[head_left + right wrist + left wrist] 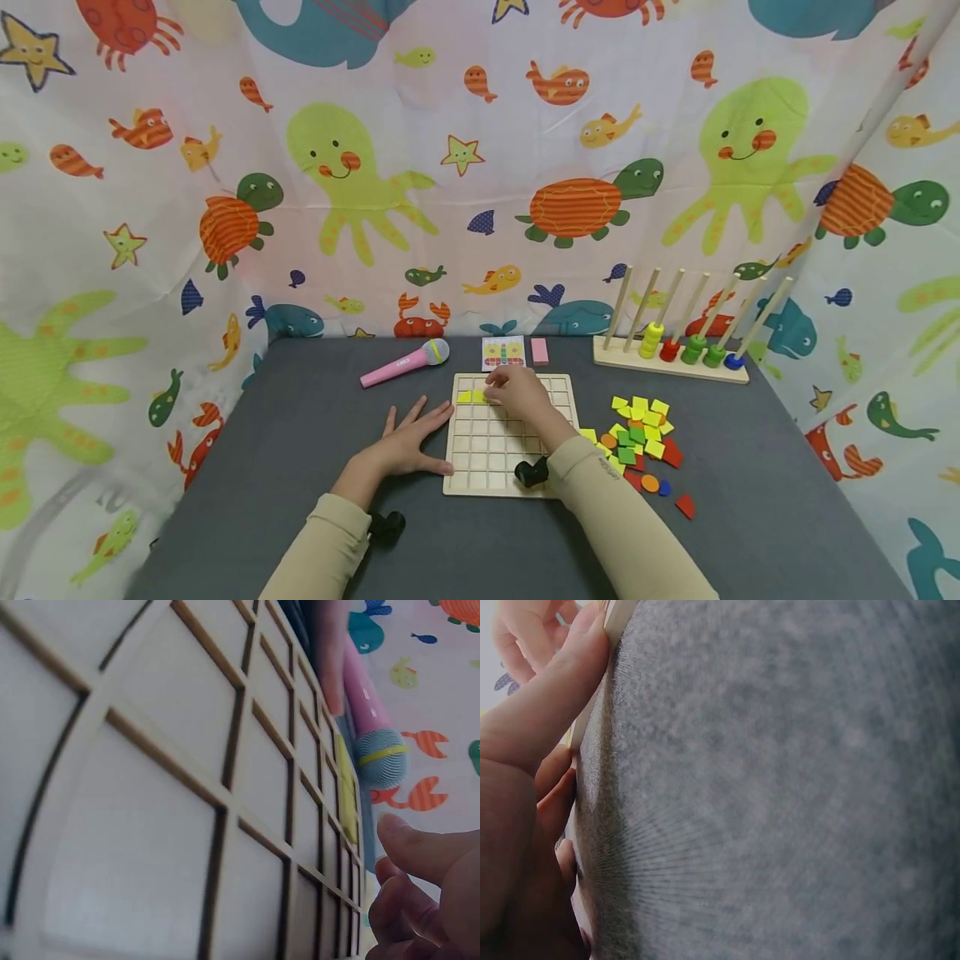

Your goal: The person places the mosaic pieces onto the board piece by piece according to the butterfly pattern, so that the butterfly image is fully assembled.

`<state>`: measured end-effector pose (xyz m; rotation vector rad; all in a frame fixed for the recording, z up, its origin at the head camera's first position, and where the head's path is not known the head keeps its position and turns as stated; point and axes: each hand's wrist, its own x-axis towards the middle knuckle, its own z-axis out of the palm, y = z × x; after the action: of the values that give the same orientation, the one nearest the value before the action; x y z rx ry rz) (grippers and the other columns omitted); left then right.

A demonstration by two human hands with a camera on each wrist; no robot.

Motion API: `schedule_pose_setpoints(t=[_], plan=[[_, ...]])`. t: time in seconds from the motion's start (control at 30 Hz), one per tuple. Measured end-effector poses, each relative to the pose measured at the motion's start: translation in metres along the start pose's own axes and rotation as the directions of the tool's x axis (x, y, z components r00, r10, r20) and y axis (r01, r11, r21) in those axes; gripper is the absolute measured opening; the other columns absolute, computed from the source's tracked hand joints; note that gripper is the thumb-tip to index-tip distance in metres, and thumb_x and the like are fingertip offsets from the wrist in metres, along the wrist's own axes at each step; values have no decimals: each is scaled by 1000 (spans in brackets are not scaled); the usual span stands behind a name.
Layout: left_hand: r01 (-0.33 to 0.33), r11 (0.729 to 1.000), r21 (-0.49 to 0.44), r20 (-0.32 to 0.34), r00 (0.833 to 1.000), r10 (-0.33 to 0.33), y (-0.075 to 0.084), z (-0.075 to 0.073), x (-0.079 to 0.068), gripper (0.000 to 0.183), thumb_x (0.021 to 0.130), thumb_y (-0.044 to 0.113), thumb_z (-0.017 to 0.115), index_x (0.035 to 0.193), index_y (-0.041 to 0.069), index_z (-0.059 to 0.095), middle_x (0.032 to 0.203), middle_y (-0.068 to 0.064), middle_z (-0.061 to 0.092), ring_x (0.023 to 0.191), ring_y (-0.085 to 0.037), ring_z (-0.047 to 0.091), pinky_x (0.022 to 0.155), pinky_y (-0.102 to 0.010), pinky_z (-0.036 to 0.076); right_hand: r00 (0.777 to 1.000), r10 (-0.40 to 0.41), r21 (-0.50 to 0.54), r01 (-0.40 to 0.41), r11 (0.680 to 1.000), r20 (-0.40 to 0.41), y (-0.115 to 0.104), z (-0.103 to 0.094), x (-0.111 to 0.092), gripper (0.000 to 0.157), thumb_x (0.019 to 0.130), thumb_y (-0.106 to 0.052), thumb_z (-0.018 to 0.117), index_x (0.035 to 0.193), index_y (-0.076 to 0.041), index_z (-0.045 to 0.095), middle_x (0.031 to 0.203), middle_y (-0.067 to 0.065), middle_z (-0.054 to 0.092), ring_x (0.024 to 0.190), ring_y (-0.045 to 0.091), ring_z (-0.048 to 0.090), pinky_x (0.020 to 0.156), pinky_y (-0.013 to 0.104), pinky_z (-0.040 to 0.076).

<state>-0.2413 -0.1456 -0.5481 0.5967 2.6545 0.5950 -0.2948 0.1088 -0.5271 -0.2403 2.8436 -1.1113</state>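
Note:
A wooden grid board (487,454) lies flat on the grey table, with two yellow square tiles (471,397) side by side in an upper row at its left. My left hand (401,446) rests with fingers spread along the board's left edge, its thumb (570,679) against the rim. Over the upper part of the board is my right hand (522,396), fingers loosely bent just right of the tiles. In the right wrist view its thumb (420,847) stands apart from the curled fingers, and no piece shows between them.
Loose coloured pieces (639,412), mostly yellow squares, lie right of the board. Behind it are a picture card (503,352) and a pink block (539,351). A pink toy microphone (405,364) lies back left; a peg rack with rings (667,360) stands back right, before a patterned curtain (480,275).

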Motion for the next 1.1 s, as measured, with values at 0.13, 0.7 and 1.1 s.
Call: schedule_pose_setpoints(t=[0.13,0.7,1.1], plan=[[9,1000,14,5,1000,-9,1,0,1,109,73,69,77,161,36,22,169,11,18,158,-30,-3,117,-69,-13,999,-27,9,27,1000,-22,0,-11,-7,16,92,-24,76,105,-14,76,91,-3,70,84,17,64,72,35,53],[-6,1000,-5,12,1000,6,-2,-1,2,112,71,72,76,162,35,20,169,11,16,158,-29,-5,117,-68,-15,990,-40,37,45,998,-136,14,-64,-35,21,94,-28,74,106,-12,77,94,0,73,83,18,63,68,34,52],[0,1000,9,12,1000,0,-4,1,2,112,70,73,76,161,37,20,169,12,17,158,-29,-4,117,-69,-14,989,2,29,3,1000,-150,31,-94,-51,25,95,-29,73,110,-9,75,103,7,74,87,23,64,72,35,56]])
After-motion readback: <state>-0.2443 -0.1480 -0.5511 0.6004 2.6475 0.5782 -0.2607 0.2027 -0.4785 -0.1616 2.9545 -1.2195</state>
